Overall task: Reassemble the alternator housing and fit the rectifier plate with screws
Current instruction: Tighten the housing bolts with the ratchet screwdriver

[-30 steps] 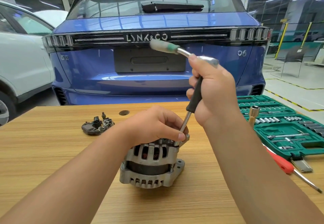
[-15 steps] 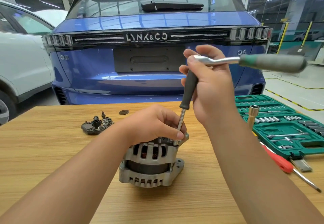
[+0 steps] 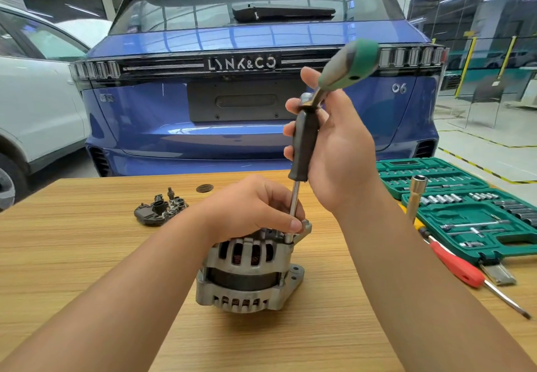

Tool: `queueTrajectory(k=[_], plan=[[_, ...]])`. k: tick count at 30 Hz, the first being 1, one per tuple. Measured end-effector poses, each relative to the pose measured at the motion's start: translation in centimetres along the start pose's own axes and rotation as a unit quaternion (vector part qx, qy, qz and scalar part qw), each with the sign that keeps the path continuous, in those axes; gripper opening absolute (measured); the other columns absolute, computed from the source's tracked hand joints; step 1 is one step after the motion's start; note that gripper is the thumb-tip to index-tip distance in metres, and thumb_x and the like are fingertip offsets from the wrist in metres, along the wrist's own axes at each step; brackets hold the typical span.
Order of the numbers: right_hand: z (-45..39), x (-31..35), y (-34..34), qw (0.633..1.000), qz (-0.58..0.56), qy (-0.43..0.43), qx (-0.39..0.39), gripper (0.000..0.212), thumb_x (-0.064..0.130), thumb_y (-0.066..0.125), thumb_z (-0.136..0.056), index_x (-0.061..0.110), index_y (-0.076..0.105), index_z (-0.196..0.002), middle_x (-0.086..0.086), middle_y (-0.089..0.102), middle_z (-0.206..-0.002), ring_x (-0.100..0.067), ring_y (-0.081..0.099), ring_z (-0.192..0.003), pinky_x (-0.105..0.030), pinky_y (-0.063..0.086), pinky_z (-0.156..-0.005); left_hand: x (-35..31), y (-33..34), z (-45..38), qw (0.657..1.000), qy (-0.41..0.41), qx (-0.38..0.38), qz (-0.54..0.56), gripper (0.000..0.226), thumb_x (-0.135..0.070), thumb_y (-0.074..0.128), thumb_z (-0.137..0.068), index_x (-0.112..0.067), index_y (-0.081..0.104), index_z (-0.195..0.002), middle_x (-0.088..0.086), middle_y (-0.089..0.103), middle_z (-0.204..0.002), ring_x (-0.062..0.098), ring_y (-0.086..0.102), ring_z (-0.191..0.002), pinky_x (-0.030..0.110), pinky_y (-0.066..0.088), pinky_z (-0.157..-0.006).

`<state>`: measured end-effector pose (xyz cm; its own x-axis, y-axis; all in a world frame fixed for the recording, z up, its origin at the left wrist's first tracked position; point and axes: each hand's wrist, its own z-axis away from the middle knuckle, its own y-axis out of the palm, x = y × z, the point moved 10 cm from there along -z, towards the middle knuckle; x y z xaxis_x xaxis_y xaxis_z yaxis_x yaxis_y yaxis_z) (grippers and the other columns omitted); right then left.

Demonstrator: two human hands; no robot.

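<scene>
The grey alternator housing stands upright in the middle of the wooden table. My left hand rests on its top and pinches the steel shaft of a black-handled socket driver near its tip, which sits on a bolt at the housing's upper right edge. My right hand grips the driver's black handle, where a green-handled ratchet is fitted on top and points up to the right. The dark rectifier plate lies on the table to the left, apart from the housing.
An open green socket set case lies at the right, with a brass-coloured deep socket tool standing by it and a red-handled screwdriver in front. A blue car stands behind the table, a white car at the left.
The ratchet handle swung from pointing left, round to the right, and now points up and toward me. The driver stands more upright. My left hand and the alternator stayed in place.
</scene>
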<state>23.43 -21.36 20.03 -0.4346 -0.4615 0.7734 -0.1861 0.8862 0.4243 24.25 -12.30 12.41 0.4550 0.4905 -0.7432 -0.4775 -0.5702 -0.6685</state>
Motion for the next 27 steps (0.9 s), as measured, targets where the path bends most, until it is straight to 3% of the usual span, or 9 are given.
queueTrajectory(k=[2,5,6,9,11,14,17,22,27], plan=[[-0.1,-0.1,-0.1,1.000,-0.003,-0.001,-0.005,0.032,0.049,0.051,-0.095,0.030,0.065,-0.117,0.006,0.065,-0.090,-0.010,0.056,-0.071,-0.029,0.048,-0.062,-0.1,0.0,0.1,1.000,0.001,0.000,-0.003,0.017,-0.021,0.077,-0.089,-0.038,0.077,-0.087,-0.008,0.078,-0.093,0.009,0.073,-0.091,0.035,0.053,-0.091],[-0.3,-0.2,-1.0,0.999,-0.001,0.006,-0.052,0.053,0.041,0.068,-0.090,0.016,0.054,-0.134,0.004,0.062,-0.083,-0.011,0.055,-0.065,-0.029,0.045,-0.055,-0.1,0.0,0.1,1.000,-0.001,0.001,0.000,0.016,-0.021,0.077,-0.089,-0.037,0.077,-0.089,-0.008,0.078,-0.094,0.010,0.073,-0.092,0.038,0.054,-0.094],[-0.3,-0.2,-1.7,0.997,0.007,0.007,-0.074,0.051,0.037,0.072,-0.090,0.011,0.055,-0.131,0.005,0.060,-0.078,-0.011,0.053,-0.062,-0.028,0.045,-0.053,-0.1,0.1,0.1,1.000,-0.002,0.002,0.002,0.015,-0.022,0.077,-0.089,-0.037,0.077,-0.090,-0.008,0.078,-0.094,0.010,0.073,-0.092,0.040,0.054,-0.095],[-0.4,0.2,-3.2,0.992,0.030,0.018,-0.121,0.017,0.026,0.076,-0.089,0.016,0.065,-0.097,0.007,0.053,-0.062,-0.010,0.047,-0.053,-0.026,0.041,-0.049,-0.1,0.3,0.1,1.000,-0.003,0.010,-0.009,0.012,-0.028,0.076,-0.090,-0.039,0.076,-0.094,-0.012,0.077,-0.093,0.006,0.072,-0.089,0.038,0.055,-0.091],[-0.5,-0.7,-2.8,0.992,-0.047,0.084,-0.083,0.013,0.028,0.074,-0.088,0.020,0.064,-0.084,0.008,0.055,-0.064,-0.009,0.049,-0.053,-0.025,0.040,-0.053,-0.1,0.4,0.1,1.000,0.000,0.014,-0.007,0.011,-0.026,0.076,-0.090,-0.037,0.076,-0.093,-0.012,0.077,-0.093,0.005,0.072,-0.088,0.035,0.053,-0.088],[0.0,-2.1,-0.2,0.962,-0.186,0.198,0.038,0.035,0.039,0.066,-0.079,0.012,0.067,-0.101,0.007,0.067,-0.087,-0.011,0.058,-0.071,-0.027,0.039,-0.071,-0.1,0.2,0.1,1.000,0.007,0.010,0.011,0.010,-0.027,0.078,-0.085,-0.036,0.077,-0.091,-0.007,0.078,-0.096,0.012,0.073,-0.094,0.044,0.055,-0.096],[0.1,-2.5,0.1,0.956,-0.199,0.209,0.048,0.034,0.030,0.065,-0.078,0.015,0.065,-0.108,0.007,0.070,-0.097,-0.011,0.061,-0.078,-0.026,0.040,-0.077,-0.1,0.3,0.1,1.000,0.010,0.010,0.017,0.013,-0.034,0.076,-0.078,-0.040,0.077,-0.089,-0.007,0.079,-0.096,0.015,0.074,-0.097,0.050,0.054,-0.101],[-0.2,-1.7,0.1,0.976,-0.179,0.117,0.045,0.032,0.012,0.068,-0.079,0.028,0.062,-0.107,0.002,0.073,-0.104,-0.011,0.067,-0.076,-0.024,0.049,-0.068,0.0,0.3,0.0,1.000,0.011,0.009,0.022,0.012,-0.032,0.076,-0.077,-0.036,0.077,-0.089,-0.005,0.079,-0.096,0.017,0.074,-0.097,0.053,0.053,-0.101],[0.4,0.6,1.1,0.993,0.037,-0.097,0.060,0.047,0.000,0.053,-0.095,0.040,0.059,-0.120,-0.004,0.067,-0.106,-0.014,0.061,-0.073,-0.027,0.050,-0.065,-0.2,0.0,0.1,1.000,0.018,0.007,0.008,0.007,-0.031,0.076,-0.081,-0.036,0.076,-0.086,-0.005,0.078,-0.094,0.015,0.073,-0.093,0.053,0.053,-0.099]])
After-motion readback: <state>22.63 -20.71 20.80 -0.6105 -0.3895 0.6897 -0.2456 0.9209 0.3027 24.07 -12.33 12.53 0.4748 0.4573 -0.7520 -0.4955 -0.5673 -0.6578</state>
